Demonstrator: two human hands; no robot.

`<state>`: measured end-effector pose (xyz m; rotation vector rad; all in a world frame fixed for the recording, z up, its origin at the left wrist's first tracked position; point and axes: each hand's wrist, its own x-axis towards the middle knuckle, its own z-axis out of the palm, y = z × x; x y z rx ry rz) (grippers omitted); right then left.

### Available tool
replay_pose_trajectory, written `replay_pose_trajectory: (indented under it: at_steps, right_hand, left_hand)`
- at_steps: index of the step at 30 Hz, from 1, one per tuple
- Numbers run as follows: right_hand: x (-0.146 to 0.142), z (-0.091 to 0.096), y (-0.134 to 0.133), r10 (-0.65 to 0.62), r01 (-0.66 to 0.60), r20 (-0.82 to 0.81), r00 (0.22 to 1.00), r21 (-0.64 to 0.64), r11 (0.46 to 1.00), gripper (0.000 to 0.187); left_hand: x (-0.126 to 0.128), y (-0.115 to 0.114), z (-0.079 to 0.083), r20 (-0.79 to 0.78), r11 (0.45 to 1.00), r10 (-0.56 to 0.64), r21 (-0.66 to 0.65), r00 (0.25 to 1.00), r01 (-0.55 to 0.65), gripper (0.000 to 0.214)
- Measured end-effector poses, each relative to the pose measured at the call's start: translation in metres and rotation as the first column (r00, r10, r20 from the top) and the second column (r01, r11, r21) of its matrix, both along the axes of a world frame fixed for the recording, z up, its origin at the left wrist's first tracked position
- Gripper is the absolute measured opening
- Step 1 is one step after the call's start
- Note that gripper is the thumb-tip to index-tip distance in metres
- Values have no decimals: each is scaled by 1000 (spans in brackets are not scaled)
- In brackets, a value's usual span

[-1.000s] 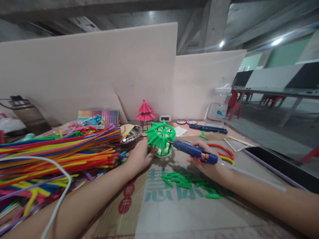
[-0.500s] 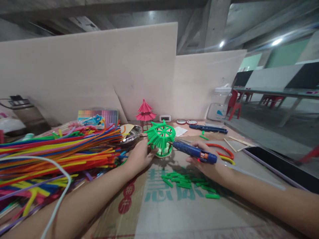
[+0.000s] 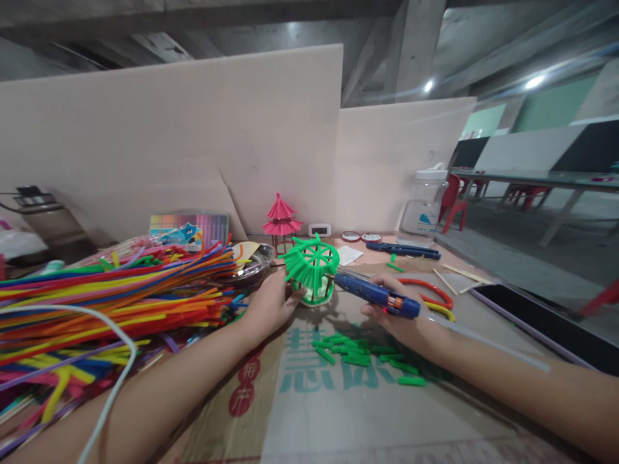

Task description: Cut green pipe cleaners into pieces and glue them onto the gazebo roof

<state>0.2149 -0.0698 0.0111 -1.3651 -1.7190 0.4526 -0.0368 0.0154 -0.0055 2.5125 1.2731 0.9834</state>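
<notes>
A green pavilion model [image 3: 312, 269] built from short green sticks stands on a cardboard sheet [image 3: 338, 399]. My left hand [image 3: 271, 304] is curled around its left side and base, holding it steady. My right hand [image 3: 399, 312] grips a blue glue gun [image 3: 374, 294] whose nozzle touches the model's right side under the roof. A clear glue stick trails from the gun's back toward the right. Several cut green stick pieces [image 3: 358, 354] lie scattered on the cardboard between my forearms.
A big heap of coloured pipe cleaners [image 3: 111, 290] fills the left. A red paper pavilion [image 3: 282, 219], a marker box [image 3: 189, 227], a metal dish [image 3: 256, 261], blue pliers [image 3: 402, 250], a plastic jar [image 3: 425, 207] and a dark phone [image 3: 541, 322] lie around. White boards wall the back.
</notes>
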Motion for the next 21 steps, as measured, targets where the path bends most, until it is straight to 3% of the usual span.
replay_pose_trajectory:
  at_steps: [13,21]
  right_hand:
    - [3,-4,2,12,-12,0,1000,123,992,29]
    - [4,-4,0,83,-82,-8,997,50,995,26]
  left_hand:
    - [0,-2,5,-47,999,-41,17,998,42,34]
    - [-3,-1,-1,-5,1000,-11,13,1000,11,36]
